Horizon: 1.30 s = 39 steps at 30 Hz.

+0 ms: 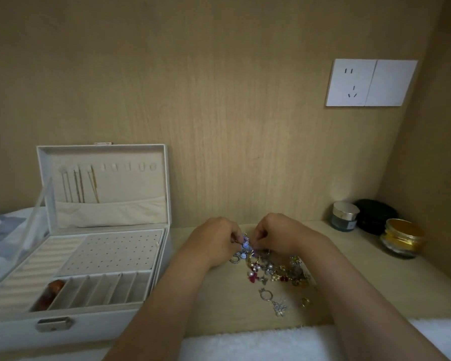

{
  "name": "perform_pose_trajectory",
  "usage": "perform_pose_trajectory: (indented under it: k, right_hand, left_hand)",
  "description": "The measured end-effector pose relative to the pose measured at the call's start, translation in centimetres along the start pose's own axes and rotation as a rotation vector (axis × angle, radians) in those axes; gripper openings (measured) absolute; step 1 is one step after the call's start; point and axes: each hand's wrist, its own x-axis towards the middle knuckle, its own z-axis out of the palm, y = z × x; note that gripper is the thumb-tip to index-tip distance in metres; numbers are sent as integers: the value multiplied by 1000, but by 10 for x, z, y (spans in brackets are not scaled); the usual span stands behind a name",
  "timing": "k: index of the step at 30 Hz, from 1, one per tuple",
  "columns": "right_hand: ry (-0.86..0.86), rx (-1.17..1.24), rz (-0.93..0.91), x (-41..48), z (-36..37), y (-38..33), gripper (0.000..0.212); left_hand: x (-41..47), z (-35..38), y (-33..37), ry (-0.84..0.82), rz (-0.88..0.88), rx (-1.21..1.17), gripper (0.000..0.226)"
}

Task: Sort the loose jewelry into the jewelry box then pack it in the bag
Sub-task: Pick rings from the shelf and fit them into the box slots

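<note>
Hands are in close together at the far edge of the heap. My left hand [216, 238] and right hand [276, 235] both have their fingers curled in, and each pinches the same small blue piece [245, 243] between them, just above the worktop [362, 282]. It looks tangled with its neighbours, though I can't tell for sure. The rest of the loose jewelry [276, 272] lies just nearer me, mostly under the right wrist. The jewelry box [102, 327] stands open well off to the left, lid upright, long side running left to right. The left hand is the nearer one, so I judge the carry goes leftward to the holed earring panel [112, 251]. No bag in view.
</note>
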Motion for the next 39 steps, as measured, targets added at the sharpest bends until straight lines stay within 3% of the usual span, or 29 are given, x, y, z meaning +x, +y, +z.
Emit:
perform_pose_trajectory:
  k: [13,17,21,26,28,30,33,37,39]
  right_hand:
    - [-53,19,-9,-5,-3,-5,6]
    - [1,185,-54,-9,-13,-9,16]
    - [122,456,-121,-9,-18,-17,8]
    - [209,755,-135,-5,-13,-25,18]
    - [225,662,-117,-1,-5,-23,18]
    - [238,387,-109,1,3,-20,12]
    - [152,33,-64,-1,9,-22,21]
    - [68,-184,-78,-2,14,-25,29]
    - [101,-224,-96,0,17,-25,31]
  left_hand:
    - [-3,-3,6,-85,30,64,22]
    - [-2,-10,8,-55,-7,-98,20]
    - [1,-24,11,-23,-10,-254,16]
    - [0,-36,4,44,-46,-203,7]
    - [-1,-39,0,74,-86,-144,6]
    - [-2,-42,-5,83,-107,-87,16]
    - [0,-45,-11,57,-118,-102,20]
    - [1,-45,-13,-4,-108,-141,7]
    - [1,-45,-11,-33,-117,-135,17]
